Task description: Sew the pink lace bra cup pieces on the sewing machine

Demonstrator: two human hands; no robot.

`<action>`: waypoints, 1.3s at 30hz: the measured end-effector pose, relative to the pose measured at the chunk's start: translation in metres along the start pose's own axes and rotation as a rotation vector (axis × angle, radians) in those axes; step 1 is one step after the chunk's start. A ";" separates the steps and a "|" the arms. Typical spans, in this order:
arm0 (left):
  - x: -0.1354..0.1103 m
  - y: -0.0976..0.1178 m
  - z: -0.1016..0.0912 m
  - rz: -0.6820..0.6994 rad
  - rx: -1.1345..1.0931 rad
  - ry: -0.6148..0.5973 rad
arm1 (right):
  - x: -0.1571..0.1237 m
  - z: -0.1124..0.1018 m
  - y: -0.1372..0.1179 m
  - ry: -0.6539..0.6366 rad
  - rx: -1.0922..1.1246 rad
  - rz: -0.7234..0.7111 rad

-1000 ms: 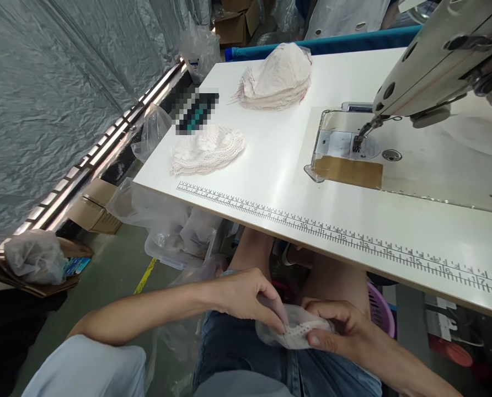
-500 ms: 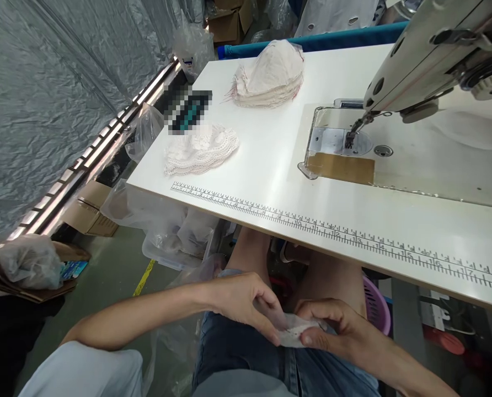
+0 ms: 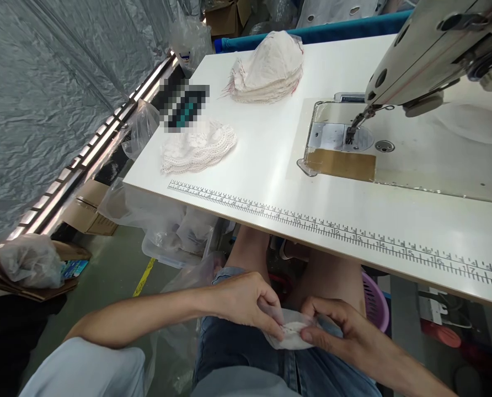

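Over my lap, a small sheer white piece of fabric [image 3: 291,337] is stretched between my two hands. My left hand [image 3: 252,306] pinches its left side between thumb and fingers. On the other side, my right hand [image 3: 337,330] grips it with the thumb on top. A denser, crumpled white strip shows in the middle of the piece; I cannot make out its details. Ahead on the white table lie a stack of off-white cloth pieces [image 3: 271,66] with reddish loose threads and a pile of white lace-edged pieces [image 3: 202,149].
A sewing machine [image 3: 415,60] stands at the right of the white table [image 3: 262,165], whose front edge carries a printed ruler [image 3: 332,229]. Below the table are a plastic bin [image 3: 174,253] and a pink basket [image 3: 374,303]. Cardboard boxes [image 3: 91,207] sit at the left.
The sheer piece is spread wider between my hands, showing more of the white strip. My hands have moved only slightly, and the view has shifted a little.
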State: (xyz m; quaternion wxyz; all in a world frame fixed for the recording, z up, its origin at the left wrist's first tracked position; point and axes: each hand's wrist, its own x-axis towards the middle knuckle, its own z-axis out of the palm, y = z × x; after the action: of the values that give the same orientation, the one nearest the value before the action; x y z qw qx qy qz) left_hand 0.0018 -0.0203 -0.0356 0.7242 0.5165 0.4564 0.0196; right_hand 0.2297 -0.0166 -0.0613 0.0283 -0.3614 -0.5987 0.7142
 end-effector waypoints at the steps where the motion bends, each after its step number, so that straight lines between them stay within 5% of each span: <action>1: 0.000 0.000 0.000 0.000 -0.005 -0.002 | 0.000 0.000 0.000 0.005 -0.006 0.005; 18: -0.004 0.011 -0.003 0.007 -0.200 -0.007 | -0.008 -0.003 -0.007 0.083 -0.019 -0.052; 39: -0.008 0.013 -0.002 -0.039 -0.106 0.035 | 0.003 0.001 -0.020 0.081 0.045 -0.098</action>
State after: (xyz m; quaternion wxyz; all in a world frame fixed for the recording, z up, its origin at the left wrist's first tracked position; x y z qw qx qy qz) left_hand 0.0018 -0.0168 -0.0204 0.7428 0.4680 0.4772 0.0389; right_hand 0.2190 -0.0100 -0.0456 0.0953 -0.3595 -0.5980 0.7100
